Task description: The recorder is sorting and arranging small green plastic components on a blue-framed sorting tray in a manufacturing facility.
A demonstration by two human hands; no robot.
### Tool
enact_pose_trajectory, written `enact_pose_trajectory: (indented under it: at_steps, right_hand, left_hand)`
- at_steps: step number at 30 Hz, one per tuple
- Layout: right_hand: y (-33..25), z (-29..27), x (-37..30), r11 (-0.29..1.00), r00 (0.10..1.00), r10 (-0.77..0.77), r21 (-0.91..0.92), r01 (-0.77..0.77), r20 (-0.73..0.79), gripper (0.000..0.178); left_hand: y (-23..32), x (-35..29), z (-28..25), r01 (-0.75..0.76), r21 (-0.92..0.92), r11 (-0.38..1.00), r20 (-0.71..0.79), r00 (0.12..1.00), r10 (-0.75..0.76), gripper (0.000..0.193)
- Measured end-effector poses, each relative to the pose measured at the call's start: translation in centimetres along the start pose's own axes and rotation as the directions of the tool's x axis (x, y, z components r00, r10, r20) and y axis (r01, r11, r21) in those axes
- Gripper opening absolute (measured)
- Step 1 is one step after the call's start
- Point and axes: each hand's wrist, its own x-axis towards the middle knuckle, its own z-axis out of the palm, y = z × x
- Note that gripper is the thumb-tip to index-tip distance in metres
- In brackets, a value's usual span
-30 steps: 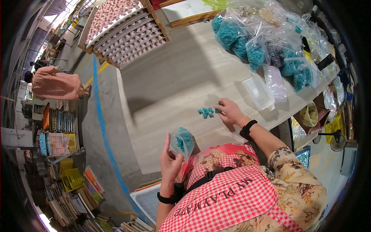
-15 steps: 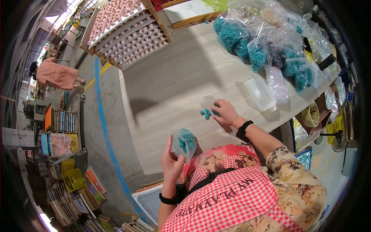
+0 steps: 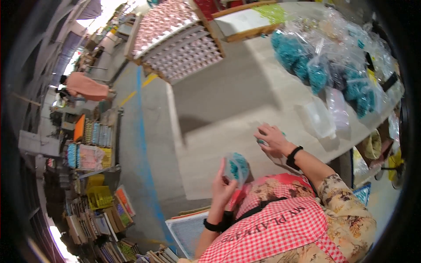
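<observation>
Clear bag (image 3: 239, 165) pinched in the left hand (image 3: 222, 187), and at its two o'clock, right hand (image 3: 274, 139) over teal pieces (image 3: 262, 142), can't tell that grip

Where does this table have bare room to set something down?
The widest free patch of the table lies between the pink-piece trays and the right hand; a smaller one separates that hand from the small bag at the left hand. Crowded: upper right, bags of teal pieces near a translucent box.
</observation>
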Motion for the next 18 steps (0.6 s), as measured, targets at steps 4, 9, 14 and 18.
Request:
enact_pose_trajectory:
  at_steps: [4,9,14,18]
  right_hand:
    - [-0.2,0.1,-0.5,0.975,0.985,-0.169,-0.141,0.171,0.032,0.024]
    - [0.6,-0.3,-2.4,0.982,0.98,-0.179,-0.081,0.172,-0.09,0.015]
    - [1.8,-1.2,-3.1,0.979,0.983,-0.155,-0.152,0.139,-0.097,0.023]
    - [2.3,-2.0,-2.9,0.988,0.999,-0.05,-0.148,0.049,0.0,0.036]
  left_hand:
    - [-0.3,-0.1,0.3,-0.024,0.085,0.996,0.044,0.999,0.02,0.079]
    - [-0.4,-0.4,0.4,-0.01,0.142,0.99,0.049,0.999,0.003,0.079]
    - [0.9,1.1,0.2,0.034,0.123,0.992,0.082,0.996,-0.044,0.082]
    - [1.9,1.8,0.2,-0.098,0.18,0.979,0.091,0.992,0.082,0.08]
